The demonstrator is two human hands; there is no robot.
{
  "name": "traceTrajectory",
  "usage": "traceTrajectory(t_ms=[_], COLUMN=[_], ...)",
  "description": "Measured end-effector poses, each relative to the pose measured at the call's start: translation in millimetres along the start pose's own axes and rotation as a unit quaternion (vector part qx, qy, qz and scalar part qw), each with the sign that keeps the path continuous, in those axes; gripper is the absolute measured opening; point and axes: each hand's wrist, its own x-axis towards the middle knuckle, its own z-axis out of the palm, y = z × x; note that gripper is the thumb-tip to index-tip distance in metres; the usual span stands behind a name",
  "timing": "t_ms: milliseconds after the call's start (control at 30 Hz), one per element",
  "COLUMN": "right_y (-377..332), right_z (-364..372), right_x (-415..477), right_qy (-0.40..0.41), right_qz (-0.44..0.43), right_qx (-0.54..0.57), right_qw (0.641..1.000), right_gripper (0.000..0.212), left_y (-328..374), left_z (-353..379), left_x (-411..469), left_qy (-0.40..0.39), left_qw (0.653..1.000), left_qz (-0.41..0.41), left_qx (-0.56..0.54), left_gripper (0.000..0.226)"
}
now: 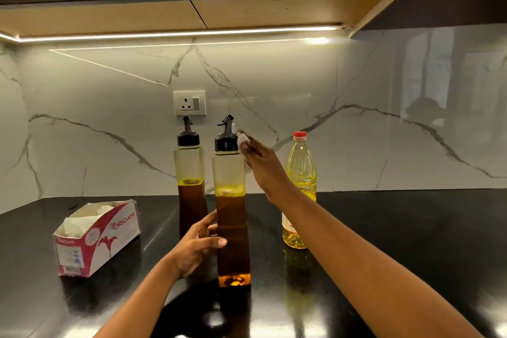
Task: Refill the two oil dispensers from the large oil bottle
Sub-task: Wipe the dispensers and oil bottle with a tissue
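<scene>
Front dispenser [231,217] stands upright on the dark countertop [397,222], between the two hands. It is a tall, square, clear bottle with dark amber oil in its lower part and a pale yellow band at the oil's surface.

The left hand [196,248] grips its lower body from the left. The thumb lies across the near face and the fingers curl round the far side.

The right hand [260,163] reaches in from the right at the top of the bottle. Its fingertips pinch a small wad of white tissue [242,141], which touches the right side of the black cap [225,143], just below the spout.

The rear dispenser [189,170] is the same shape and is filled to about the same level. It stands just behind the left hand and left of the gripped bottle, and neither hand touches it.

The large oil bottle [301,164] stands upright with its red cap on and yellow oil inside. It is just beyond the right wrist, and the forearm crosses in front of part of it. Neither hand touches it.

An opened tissue box [98,236] lies on the countertop, well to the left of the left hand.
</scene>
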Motion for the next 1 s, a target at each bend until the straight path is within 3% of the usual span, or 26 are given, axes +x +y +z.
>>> traceTrajectory(t_ms=[100,233,333,467,567,633,700,800,867,1000], right_y=[-1,3,12,-5,-13,-13,-10,-8,-9,-7], right_z=[-2,1,6,10,8,6,3,-3,-5,-2], right_x=[2,-20,-33,-19,0,0,-6,-16,-21,-29], right_qy=[-0.003,0.053,0.08,0.051,-0.009,-0.026,-0.008,0.036,0.053,0.07], right_qz=[0.068,-0.086,-0.165,-0.069,0.07,0.089,0.067,0.01,-0.041,-0.093], right_qx=[0.047,-0.105,-0.16,-0.131,0.017,0.073,0.06,-0.057,-0.151,-0.22], right_qw=[0.997,0.989,0.97,0.988,0.997,0.993,0.996,0.998,0.986,0.969], right_gripper=[0.025,0.035,0.04,0.038,0.034,0.03,0.026,0.027,0.031,0.037], left_y=[-1,-4,-4,-7,-9,-10,-8,-1,1,-9], left_z=[-1,-1,-2,-4,-5,-3,4,16,32,50], left_x=[-3,-5,-5,-2,-3,-5,-9,-13,-16,-15], left_qy=[-0.019,-0.014,-0.019,-0.029,-0.043,-0.044,-0.033,0.061,0.112,0.144], left_qw=[1.0,1.0,0.999,0.997,0.994,0.993,0.994,0.994,0.977,0.951], left_qz=[-0.005,0.007,0.003,-0.005,-0.009,-0.009,0.008,0.086,0.13,0.163], left_qx=[-0.015,-0.026,-0.035,-0.067,-0.097,-0.106,-0.103,0.015,0.127,0.221], left_gripper=[0.098,0.071,0.068,0.07,0.07,0.074,0.082,0.11,0.12,0.105])
